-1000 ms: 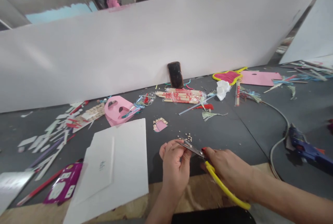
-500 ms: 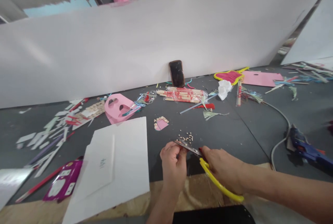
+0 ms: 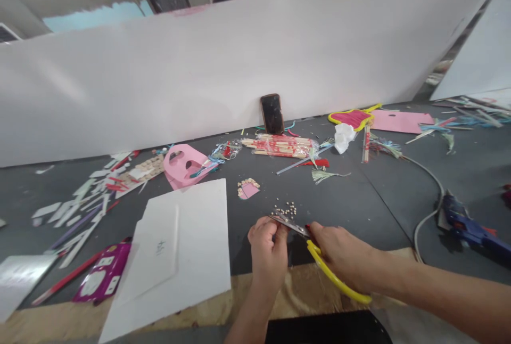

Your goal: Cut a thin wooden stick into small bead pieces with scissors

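Note:
My right hand (image 3: 337,251) is wrapped round the yellow handles of a pair of scissors (image 3: 328,275). The metal blades reach left to the fingertips of my left hand (image 3: 268,243). Those fingers are pinched together by the blades; whatever they hold is too small or hidden to make out. Just beyond the blades lies a scatter of small pale bead-like bits (image 3: 288,209). Farther off sits a small pink piece (image 3: 249,189) with pale bits along its curved edge.
White sheets (image 3: 199,237) lie left of my hands, beside a purple packet (image 3: 106,275). A phone (image 3: 272,114) leans on the white partition (image 3: 223,72) behind wrapped sticks (image 3: 279,145). A blue glue gun (image 3: 471,224) and its cable are at right. Pink mask-like cutout (image 3: 179,173) at left.
The view has shifted slightly. Both hands and the scissors stay in nearly the same place. In the background, the person in pink has moved to the right.

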The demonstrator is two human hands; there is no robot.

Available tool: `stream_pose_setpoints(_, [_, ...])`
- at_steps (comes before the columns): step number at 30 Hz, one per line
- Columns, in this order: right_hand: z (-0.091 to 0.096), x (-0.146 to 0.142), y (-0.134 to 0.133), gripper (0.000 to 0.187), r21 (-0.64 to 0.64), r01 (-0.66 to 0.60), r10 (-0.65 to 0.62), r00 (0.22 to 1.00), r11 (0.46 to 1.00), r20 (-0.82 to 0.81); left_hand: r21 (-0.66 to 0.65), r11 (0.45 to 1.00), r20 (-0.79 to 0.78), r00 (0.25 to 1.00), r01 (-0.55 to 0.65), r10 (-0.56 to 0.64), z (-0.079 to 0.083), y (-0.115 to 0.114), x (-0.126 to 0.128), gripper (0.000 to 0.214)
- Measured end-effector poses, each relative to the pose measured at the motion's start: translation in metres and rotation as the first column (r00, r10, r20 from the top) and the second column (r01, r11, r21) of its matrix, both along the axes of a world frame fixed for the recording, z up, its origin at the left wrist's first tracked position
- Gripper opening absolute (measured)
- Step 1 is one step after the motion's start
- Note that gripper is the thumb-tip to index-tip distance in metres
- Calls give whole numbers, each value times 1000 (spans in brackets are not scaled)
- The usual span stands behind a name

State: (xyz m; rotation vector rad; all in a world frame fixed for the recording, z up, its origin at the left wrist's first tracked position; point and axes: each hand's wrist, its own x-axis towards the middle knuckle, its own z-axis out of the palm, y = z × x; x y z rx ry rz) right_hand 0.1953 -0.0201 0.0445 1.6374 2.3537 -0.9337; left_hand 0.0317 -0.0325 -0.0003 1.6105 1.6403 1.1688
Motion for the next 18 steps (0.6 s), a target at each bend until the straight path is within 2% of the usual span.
stream_pose_setpoints(6, [-2,6,-2,7,19,-5,7,997,1000,-78,56,998,-62,998,-28,32,1,0,1,20])
stream_pose_setpoints(12, [-4,7,-9,31,97,27,-10,984,995,-176,167,986,-183,981,-27,58,8,-1,1,22])
stream_pose_setpoints(18, [-4,9,-13,44,183,38,6,973,982,-231,226,974,-168,985,9,30,15,-2,3,23])
